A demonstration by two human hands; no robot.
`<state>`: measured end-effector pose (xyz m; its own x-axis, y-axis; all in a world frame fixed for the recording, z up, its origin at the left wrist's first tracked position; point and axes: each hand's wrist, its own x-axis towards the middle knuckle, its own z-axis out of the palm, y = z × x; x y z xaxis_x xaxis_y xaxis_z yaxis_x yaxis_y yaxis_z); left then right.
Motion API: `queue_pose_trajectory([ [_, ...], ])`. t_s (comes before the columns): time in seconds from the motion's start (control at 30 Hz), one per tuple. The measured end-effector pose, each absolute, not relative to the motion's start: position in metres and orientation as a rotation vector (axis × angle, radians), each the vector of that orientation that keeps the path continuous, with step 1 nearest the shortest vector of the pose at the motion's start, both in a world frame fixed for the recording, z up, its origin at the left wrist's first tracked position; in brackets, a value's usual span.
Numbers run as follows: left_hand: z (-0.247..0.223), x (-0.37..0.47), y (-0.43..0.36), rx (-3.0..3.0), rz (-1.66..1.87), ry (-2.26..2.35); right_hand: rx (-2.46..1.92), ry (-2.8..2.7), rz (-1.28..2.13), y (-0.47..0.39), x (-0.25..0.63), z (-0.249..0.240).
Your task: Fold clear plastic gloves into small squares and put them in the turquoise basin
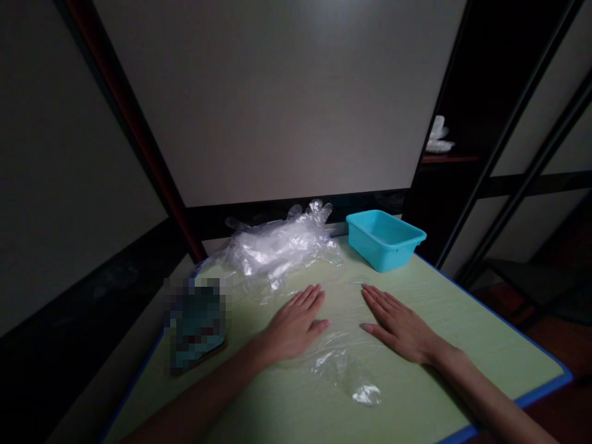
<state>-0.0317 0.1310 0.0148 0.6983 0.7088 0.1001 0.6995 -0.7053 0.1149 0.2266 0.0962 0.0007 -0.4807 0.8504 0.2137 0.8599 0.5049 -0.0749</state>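
Observation:
Both of my hands lie flat on the pale green table [416,404], palms down, with a gap between them. My left hand [296,325] has its thumb stretched toward the middle, and my right hand [398,325] mirrors it. Between and just below them is a thin clear plastic glove [346,373], spread on the table with its near end crumpled and shiny. Its far part is so transparent that I cannot tell exactly how much of it lies under my fingers. Beyond my left hand rests a loose heap of clear plastic gloves [277,246].
A turquoise plastic basin [383,256] stands at the back right of the table. On the left is a blurred-out object [198,324]. Sliding cabinet panels [296,105] rise behind the table. White items [439,139] sit on a dark shelf at right.

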Motion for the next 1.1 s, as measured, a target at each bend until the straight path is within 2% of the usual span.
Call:
queue_pose_trajectory([
  [0.33,0.016,-0.053,0.128,2.832,0.182,1.223,-1.486,-2.39,0.036,0.095,0.229,0.004],
  [0.53,0.014,-0.054,0.129,2.829,0.198,1.212,-1.401,-2.421,-0.031,0.07,0.176,0.023],
  [0.67,0.011,-0.055,0.129,2.847,0.207,1.21,-1.299,-2.499,-0.045,0.058,0.151,0.017],
  [0.87,0.014,-0.054,0.129,2.856,0.181,1.198,-1.429,-2.49,-0.096,0.047,0.169,-0.003],
  [1.1,0.014,-0.06,0.137,2.879,0.178,1.137,-1.459,-2.506,-0.077,0.039,0.18,-0.004],
])
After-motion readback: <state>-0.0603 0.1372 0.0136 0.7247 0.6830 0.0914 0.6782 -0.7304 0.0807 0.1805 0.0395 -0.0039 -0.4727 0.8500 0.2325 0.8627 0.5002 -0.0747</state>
